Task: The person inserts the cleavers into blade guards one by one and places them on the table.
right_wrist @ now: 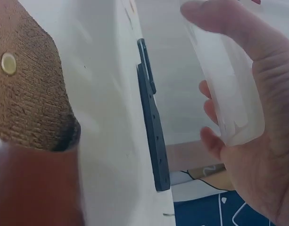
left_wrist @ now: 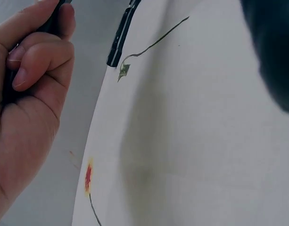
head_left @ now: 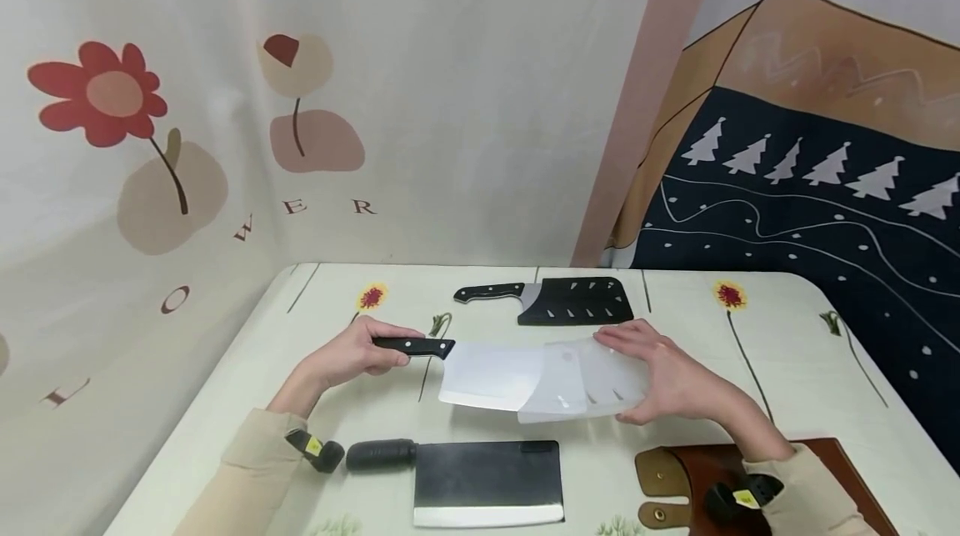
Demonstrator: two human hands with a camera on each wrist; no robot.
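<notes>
My left hand (head_left: 360, 357) grips the black riveted handle of a cleaver (head_left: 487, 373), raised over the table with its blade to the right. In the left wrist view the fingers (left_wrist: 45, 61) curl round that handle. A translucent white blade sheath (head_left: 607, 382) covers the outer half of the blade; the part near the handle is bare. My right hand (head_left: 667, 373) holds the sheath at its far end, thumb on the lower edge and fingers on the upper edge. From the right wrist, the sheath (right_wrist: 229, 89) sits between thumb and fingers.
Behind lies a cleaver in a black sheath (head_left: 576, 303). A dark-bladed cleaver (head_left: 487, 473) with a black handle lies in front. At the front right, under my right forearm, is a brown leather sheath (head_left: 705, 478) with snap straps. A flower-printed cloth (head_left: 315, 428) covers the table; curtains hang behind.
</notes>
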